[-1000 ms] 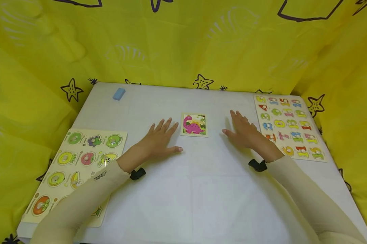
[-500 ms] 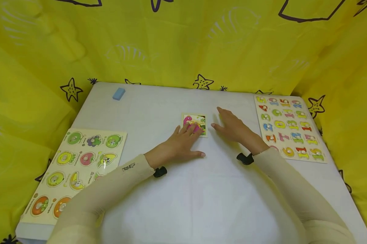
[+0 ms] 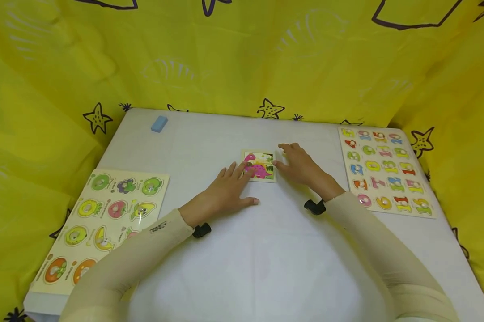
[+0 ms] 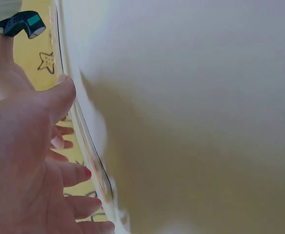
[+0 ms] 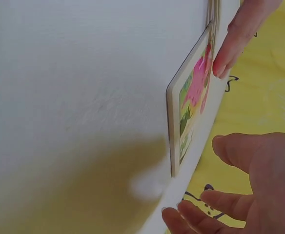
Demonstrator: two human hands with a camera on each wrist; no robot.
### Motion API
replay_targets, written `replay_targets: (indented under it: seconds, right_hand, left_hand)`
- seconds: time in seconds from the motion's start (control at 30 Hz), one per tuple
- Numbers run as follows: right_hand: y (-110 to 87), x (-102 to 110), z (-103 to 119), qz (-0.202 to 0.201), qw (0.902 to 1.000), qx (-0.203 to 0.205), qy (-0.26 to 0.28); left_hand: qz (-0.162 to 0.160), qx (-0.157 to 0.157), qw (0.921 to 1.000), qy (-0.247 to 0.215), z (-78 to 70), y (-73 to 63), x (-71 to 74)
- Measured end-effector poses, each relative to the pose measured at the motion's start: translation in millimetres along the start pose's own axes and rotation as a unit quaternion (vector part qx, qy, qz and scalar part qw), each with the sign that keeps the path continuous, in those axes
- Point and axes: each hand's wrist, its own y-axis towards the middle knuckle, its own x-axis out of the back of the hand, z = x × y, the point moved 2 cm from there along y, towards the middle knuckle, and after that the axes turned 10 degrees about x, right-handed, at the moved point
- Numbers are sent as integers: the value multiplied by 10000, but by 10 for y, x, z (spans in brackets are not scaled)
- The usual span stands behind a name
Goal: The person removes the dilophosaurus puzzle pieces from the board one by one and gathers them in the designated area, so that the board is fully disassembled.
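A small square picture puzzle with a pink dinosaur in a pale frame lies flat near the table's middle. My left hand spreads its straight fingers over the puzzle's left side, covering part of it. Whether those fingertips press on it or hover, I cannot tell. Just off the right edge is my right hand, fingers loosely bent and thumb tip near the frame. In the right wrist view, a gap separates the right hand from the puzzle, and left fingers reach over its far side. Neither hand grips anything.
A fruit peg board lies at the left, partly under the left sleeve. The number peg board is at the right, beyond the right hand. A blue block sits at the back left. Yellow curtains surround the white table.
My left hand has moved right onto the puzzle, then drawn back slightly to the left, uncovering more of the picture. My right hand has come left, close to the puzzle's right edge.
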Motion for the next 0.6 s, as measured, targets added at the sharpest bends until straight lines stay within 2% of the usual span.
replay_targets:
  seconds: [0.3,0.6]
  right_hand:
    - [213,-69,153,-113,9991,326,253]
    - [424,-187,298,154,9962,744,421]
  left_hand:
    - [135,147,9998,-36,113,-26,19]
    - [189,160,9997,-50,134,-18,39]
